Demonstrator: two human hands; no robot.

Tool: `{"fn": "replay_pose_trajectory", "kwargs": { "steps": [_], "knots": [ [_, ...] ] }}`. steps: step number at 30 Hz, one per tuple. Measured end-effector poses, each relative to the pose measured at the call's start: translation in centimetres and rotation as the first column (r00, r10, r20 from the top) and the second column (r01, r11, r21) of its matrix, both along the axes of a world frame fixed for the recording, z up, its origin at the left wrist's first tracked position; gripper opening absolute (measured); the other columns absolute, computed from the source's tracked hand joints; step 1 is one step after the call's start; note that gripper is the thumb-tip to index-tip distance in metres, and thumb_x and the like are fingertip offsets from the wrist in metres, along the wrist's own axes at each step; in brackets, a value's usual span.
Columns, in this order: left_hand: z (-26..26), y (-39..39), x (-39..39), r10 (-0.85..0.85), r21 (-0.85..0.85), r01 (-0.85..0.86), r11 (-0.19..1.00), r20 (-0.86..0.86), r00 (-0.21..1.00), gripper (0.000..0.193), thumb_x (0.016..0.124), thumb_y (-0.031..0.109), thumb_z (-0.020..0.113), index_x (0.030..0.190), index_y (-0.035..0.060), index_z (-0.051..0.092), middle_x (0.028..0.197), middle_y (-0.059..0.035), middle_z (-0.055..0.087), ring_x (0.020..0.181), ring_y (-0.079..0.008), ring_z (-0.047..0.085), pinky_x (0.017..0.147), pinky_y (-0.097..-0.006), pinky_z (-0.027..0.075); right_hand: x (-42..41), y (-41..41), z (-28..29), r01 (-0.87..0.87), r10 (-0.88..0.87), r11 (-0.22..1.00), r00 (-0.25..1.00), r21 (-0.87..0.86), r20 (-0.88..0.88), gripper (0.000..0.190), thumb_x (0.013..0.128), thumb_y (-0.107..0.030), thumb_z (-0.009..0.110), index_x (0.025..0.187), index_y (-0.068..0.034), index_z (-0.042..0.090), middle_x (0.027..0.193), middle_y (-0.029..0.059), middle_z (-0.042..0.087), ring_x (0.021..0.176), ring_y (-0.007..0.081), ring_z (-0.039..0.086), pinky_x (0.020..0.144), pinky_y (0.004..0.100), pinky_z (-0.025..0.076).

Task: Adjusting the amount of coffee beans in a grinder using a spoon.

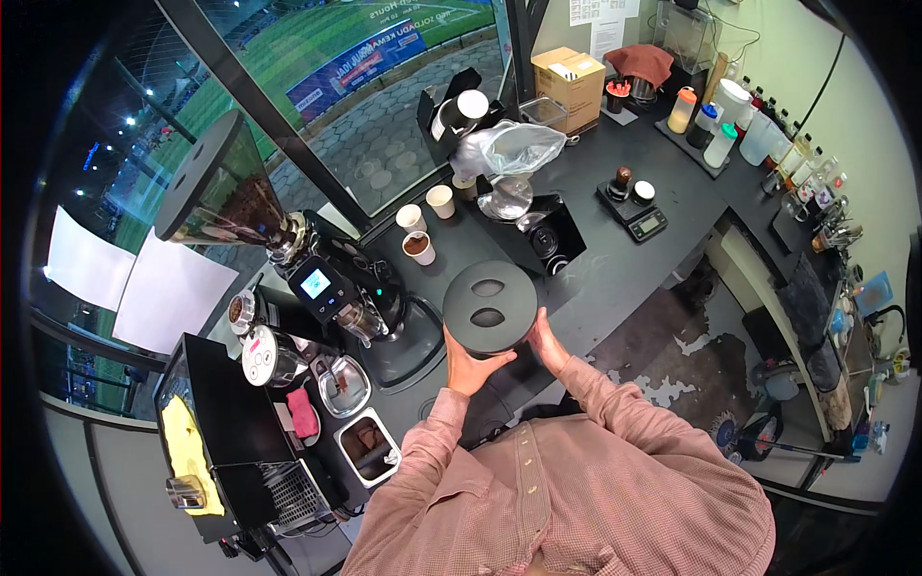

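Both hands hold a round black lidded container point(490, 306) over the near counter; its dark lid has two oval recesses, and what is inside cannot be seen. My left hand point(470, 363) grips its lower left side, the thumb across the front. On its right side lies my right hand point(547, 342). To the left stands a coffee grinder point(315, 283) with a lit display and a hopper point(234, 191) part full of dark coffee. A paper cup of brown grounds point(418, 247) stands beyond the container, near other paper cups point(440, 202).
A black box-shaped device point(551, 234) and a small scale point(647, 224) stand on the counter. Squeeze bottles point(681, 111) and a cardboard box point(569, 90) are further back. At left are a smaller grinder point(270, 356), a steel bin point(367, 446) and an espresso machine point(223, 432).
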State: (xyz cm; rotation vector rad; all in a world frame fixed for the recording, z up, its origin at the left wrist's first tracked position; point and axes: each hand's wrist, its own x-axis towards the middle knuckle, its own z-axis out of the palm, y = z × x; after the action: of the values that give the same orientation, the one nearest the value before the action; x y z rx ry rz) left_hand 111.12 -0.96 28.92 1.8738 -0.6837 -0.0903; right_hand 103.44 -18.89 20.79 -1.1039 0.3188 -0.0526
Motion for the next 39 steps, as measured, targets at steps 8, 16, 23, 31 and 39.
{"fn": "replay_pose_trajectory", "kwargs": {
  "steps": [8, 16, 23, 31, 39],
  "knots": [
    [0.6, -0.4, 2.3, -0.004, 0.038, 0.007, 0.999, -0.079, 0.997, 0.114, 0.055, 0.030, 0.100, 0.142, -0.0042, 0.034, 0.137, -0.0215, 0.049, 0.126, -0.0329, 0.053, 0.105, -0.0420, 0.044, 2.6, -1.3, -3.4, -0.116, 0.112, 0.973, 0.993, -0.202, -0.031, 0.096, 0.098, -0.073, 0.006, 0.158, 0.002, 0.012, 0.167, 0.0159, 0.010, 0.155, 0.0273, 0.003, 0.125, 0.0355, 0.005],
    [2.7, 1.4, 3.5, 0.034, -0.090, -0.025, 0.996, 0.098, 0.995, 0.161, 0.048, 0.042, 0.100, 0.156, 0.0005, -0.012, 0.164, -0.0258, 0.002, 0.149, -0.0409, 0.020, 0.122, -0.0480, 0.023, 2.4, 0.5, -2.4, 0.029, -0.019, 0.945, 0.999, -0.325, 0.036, 0.096, 0.098, -0.074, 0.011, 0.159, -0.001, 0.007, 0.166, 0.0184, 0.012, 0.154, 0.0284, 0.010, 0.124, 0.0366, 0.008],
    [7.4, 1.0, 4.2, -0.238, 0.327, 0.113, 0.938, 0.372, 0.897, 0.102, 0.069, 0.049, 0.088, 0.151, 0.0092, 0.041, 0.159, -0.0305, 0.023, 0.145, -0.0532, 0.022, 0.117, -0.0552, 0.029, -0.9, 3.8, 0.1, 0.105, -0.087, 0.817, 0.994, -0.567, 0.060, 0.090, 0.099, -0.072, 0.022, 0.161, -0.012, -0.004, 0.167, 0.0142, 0.011, 0.155, 0.0290, 0.008, 0.124, 0.0474, 0.005],
    [7.8, 1.5, 5.7, -0.157, 0.013, 0.157, 0.987, 0.195, 0.968, 0.080, 0.089, 0.035, 0.073, 0.152, 0.0009, 0.037, 0.155, -0.0248, 0.038, 0.143, -0.0405, 0.036, 0.116, -0.0459, 0.030, -0.4, 5.1, 1.5, 0.094, -0.185, 0.794, 0.978, -0.601, -0.092, 0.082, 0.100, -0.071, 0.022, 0.162, -0.024, -0.001, 0.168, 0.0074, 0.012, 0.155, 0.0289, 0.009, 0.123, 0.0557, 0.006],
    [8.3, 8.2, 3.9, -0.444, -0.784, 0.187, 0.592, -0.123, 0.888, 0.081, 0.100, 0.062, 0.043, 0.149, -0.0010, 0.038, 0.149, -0.0141, 0.045, 0.135, -0.0307, 0.049, 0.116, -0.0523, 0.038, -5.7, 5.7, 6.2, 0.322, -0.377, 0.875, 0.922, -0.362, -0.090, 0.097, 0.091, -0.083, 0.015, 0.158, -0.013, 0.023, 0.152, 0.0126, 0.043, 0.140, 0.0283, 0.040, 0.117, 0.0461, 0.028]
  ]
}}
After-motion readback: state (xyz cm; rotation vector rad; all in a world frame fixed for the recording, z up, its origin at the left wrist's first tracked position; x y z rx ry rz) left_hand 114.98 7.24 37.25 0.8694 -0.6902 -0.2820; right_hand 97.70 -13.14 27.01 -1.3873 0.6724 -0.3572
